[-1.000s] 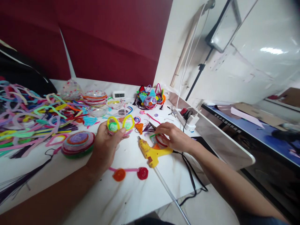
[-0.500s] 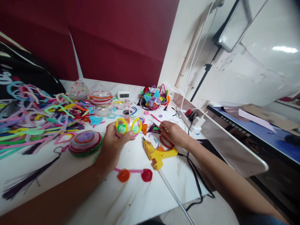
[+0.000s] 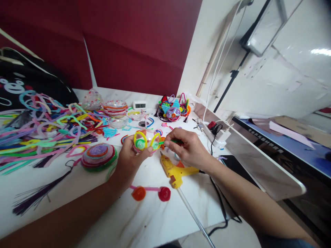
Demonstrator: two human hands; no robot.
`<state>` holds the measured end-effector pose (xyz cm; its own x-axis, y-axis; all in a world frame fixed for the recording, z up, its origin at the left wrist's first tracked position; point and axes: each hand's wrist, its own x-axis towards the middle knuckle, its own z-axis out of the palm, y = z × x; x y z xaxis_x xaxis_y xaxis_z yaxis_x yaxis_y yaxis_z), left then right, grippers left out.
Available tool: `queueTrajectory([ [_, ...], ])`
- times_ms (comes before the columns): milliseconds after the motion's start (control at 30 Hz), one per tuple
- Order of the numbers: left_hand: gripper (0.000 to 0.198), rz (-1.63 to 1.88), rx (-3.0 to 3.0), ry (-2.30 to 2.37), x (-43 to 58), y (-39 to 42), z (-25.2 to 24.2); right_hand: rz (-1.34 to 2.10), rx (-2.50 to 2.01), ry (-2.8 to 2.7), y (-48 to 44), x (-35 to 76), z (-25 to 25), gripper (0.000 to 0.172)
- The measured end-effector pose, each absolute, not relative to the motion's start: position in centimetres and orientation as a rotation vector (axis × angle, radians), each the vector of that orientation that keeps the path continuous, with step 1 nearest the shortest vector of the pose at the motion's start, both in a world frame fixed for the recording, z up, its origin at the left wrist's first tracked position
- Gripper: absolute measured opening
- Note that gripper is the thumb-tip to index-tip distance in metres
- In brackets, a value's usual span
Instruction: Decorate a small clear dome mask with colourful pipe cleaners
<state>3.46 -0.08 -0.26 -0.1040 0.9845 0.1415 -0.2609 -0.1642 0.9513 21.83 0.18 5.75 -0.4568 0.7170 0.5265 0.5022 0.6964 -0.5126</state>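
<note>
My left hand (image 3: 131, 156) is closed around a small clear plastic ball (image 3: 149, 137) with yellow pipe-cleaner loops and green coils on its front, like eyes. Just to the right, my right hand (image 3: 188, 146) pinches a short green pipe cleaner (image 3: 161, 142), its tip at the ball's right side; whether they touch I cannot tell. Below the hands lies a yellow glue gun (image 3: 172, 168), with a clear glue stick (image 3: 192, 213) sticking out of its back. A pink pipe cleaner (image 3: 150, 188) with an orange and a red coil lies nearer to me.
At left are a heap of pipe cleaners (image 3: 57, 127), a coiled striped dome (image 3: 98, 155) and a purple tassel (image 3: 43, 189). Finished decorated balls (image 3: 172, 110) and a small clock (image 3: 139, 105) stand at the back. A power strip (image 3: 214, 136) and black cable (image 3: 219, 196) lie at right.
My right hand has moved left from the loose pieces, bringing the green pipe cleaner up to the ball. My left hand still holds the ball. The view has shifted slightly.
</note>
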Motion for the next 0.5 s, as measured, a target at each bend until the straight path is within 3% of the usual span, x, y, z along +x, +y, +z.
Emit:
queueTrajectory([
  [500,0.055,1.513,1.134,0.996,3.12,0.41,-0.9,0.238,-0.996,-2.199,0.89,20.97,5.63,0.008],
])
